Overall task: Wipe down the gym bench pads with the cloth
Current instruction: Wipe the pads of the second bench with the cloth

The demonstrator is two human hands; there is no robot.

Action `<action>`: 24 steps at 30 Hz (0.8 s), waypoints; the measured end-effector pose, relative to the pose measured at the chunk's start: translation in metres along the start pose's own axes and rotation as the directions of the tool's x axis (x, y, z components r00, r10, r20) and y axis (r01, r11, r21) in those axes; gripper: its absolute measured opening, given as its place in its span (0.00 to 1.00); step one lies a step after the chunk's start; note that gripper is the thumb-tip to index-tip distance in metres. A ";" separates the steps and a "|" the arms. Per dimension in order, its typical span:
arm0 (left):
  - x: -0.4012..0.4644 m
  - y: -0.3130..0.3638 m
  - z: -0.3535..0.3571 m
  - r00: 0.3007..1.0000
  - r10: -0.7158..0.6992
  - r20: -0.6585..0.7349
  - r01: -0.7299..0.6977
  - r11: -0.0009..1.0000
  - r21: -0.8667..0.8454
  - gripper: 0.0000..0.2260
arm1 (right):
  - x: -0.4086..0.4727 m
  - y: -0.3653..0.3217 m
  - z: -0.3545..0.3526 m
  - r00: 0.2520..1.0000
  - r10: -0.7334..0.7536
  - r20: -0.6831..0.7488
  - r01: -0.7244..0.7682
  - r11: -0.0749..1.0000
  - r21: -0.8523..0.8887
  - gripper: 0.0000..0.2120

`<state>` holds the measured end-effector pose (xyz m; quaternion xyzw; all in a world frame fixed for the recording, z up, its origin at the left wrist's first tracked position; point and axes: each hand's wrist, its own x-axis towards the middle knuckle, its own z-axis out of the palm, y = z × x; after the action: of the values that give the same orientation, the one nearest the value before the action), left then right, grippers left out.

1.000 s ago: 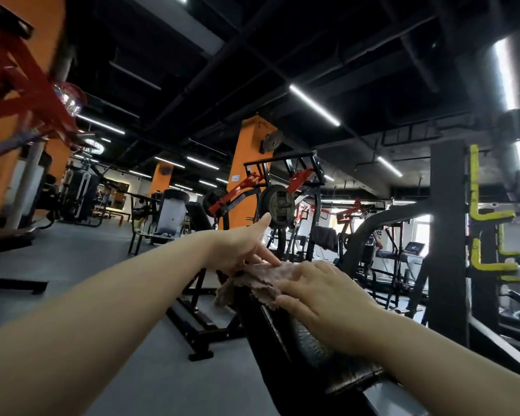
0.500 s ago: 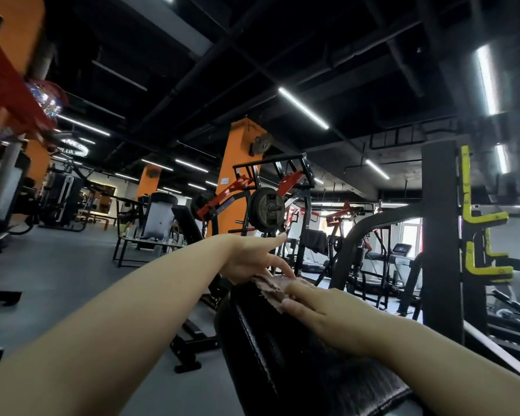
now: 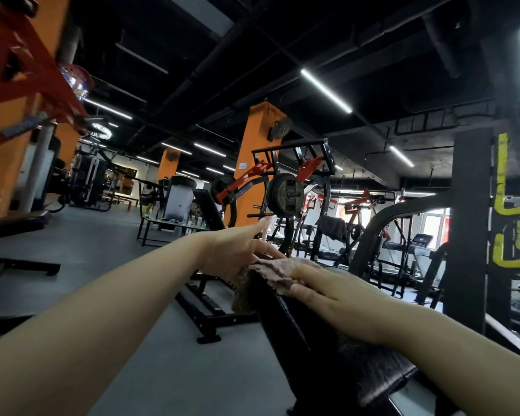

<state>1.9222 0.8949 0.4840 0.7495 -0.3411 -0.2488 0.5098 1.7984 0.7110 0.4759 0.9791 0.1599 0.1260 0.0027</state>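
Cloth (image 3: 278, 276) was spread over the far end of the bench pad (image 3: 312, 325), pressed flat under the straight fingers of the right hand (image 3: 333, 295); the left hand (image 3: 237, 253), its grip relaxed, touched the far-left corner. Slippage off that edge was judged possible, since much cloth overhung. No legible writing was made out.

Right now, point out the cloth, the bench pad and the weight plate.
cloth (image 3: 278, 273), head view, on its crumpled top at the pad's far end.
bench pad (image 3: 306, 331), head view, on its black left side face.
weight plate (image 3: 286, 194), head view, on its face near the hub.
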 end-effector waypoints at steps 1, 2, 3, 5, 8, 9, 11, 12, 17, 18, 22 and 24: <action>-0.006 -0.007 0.001 1.000 0.014 -0.017 -0.015 0.997 -0.070 0.35 | -0.003 -0.006 0.000 1.000 0.001 0.003 -0.001 1.000 -0.009 0.18; -0.012 -0.012 0.004 0.998 0.039 -0.047 -0.045 0.992 -0.121 0.36 | -0.005 -0.011 0.000 1.000 0.005 0.003 -0.005 1.000 -0.021 0.18; -0.017 -0.020 0.008 0.994 0.065 -0.086 -0.079 0.982 -0.171 0.36 | -0.009 -0.017 0.000 1.000 0.007 -0.001 -0.007 0.999 -0.035 0.18; -0.024 -0.032 0.020 0.979 0.091 -0.181 -0.141 0.949 -0.283 0.35 | -0.014 -0.023 0.002 1.000 0.003 -0.014 -0.004 0.998 -0.057 0.19; -0.031 -0.045 0.052 0.906 0.160 -0.392 -0.305 0.889 -0.341 0.30 | -0.027 -0.030 0.007 1.000 0.017 -0.011 -0.017 0.998 -0.067 0.22; -0.033 -0.047 0.065 0.859 0.187 -0.477 -0.364 0.877 -0.312 0.27 | -0.032 -0.032 0.008 1.000 0.018 0.000 -0.018 0.997 -0.074 0.22; -0.038 -0.050 0.091 0.743 0.236 -0.626 -0.460 0.860 -0.222 0.19 | -0.043 -0.035 0.010 1.000 0.005 0.007 -0.004 0.995 -0.098 0.21; -0.037 -0.054 0.104 0.681 0.263 -0.684 -0.506 0.844 -0.179 0.16 | -0.049 -0.036 0.011 1.000 0.000 0.006 0.000 0.994 -0.108 0.20; -0.031 -0.076 0.166 0.496 0.389 -0.776 -0.555 0.829 0.060 0.03 | -0.082 -0.034 0.019 1.000 -0.002 0.014 0.004 0.995 -0.098 0.19; -0.032 -0.079 0.179 0.488 0.403 -0.774 -0.544 0.834 0.091 0.04 | -0.090 -0.033 0.020 1.000 -0.003 0.019 0.005 0.995 -0.103 0.19; -0.037 -0.092 0.215 0.390 0.503 -0.771 -0.579 0.785 0.219 0.06 | -0.119 -0.027 0.027 0.999 -0.025 0.026 0.027 0.995 -0.091 0.19; -0.037 -0.101 0.223 0.347 0.584 -0.734 -0.586 0.746 0.317 0.11 | -0.133 -0.021 0.030 0.999 -0.037 0.025 0.038 0.998 -0.049 0.21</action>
<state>1.7634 0.8158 0.3112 0.6043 -0.3192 0.3120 0.6600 1.6770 0.6907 0.4134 0.9769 0.1751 0.1181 0.0312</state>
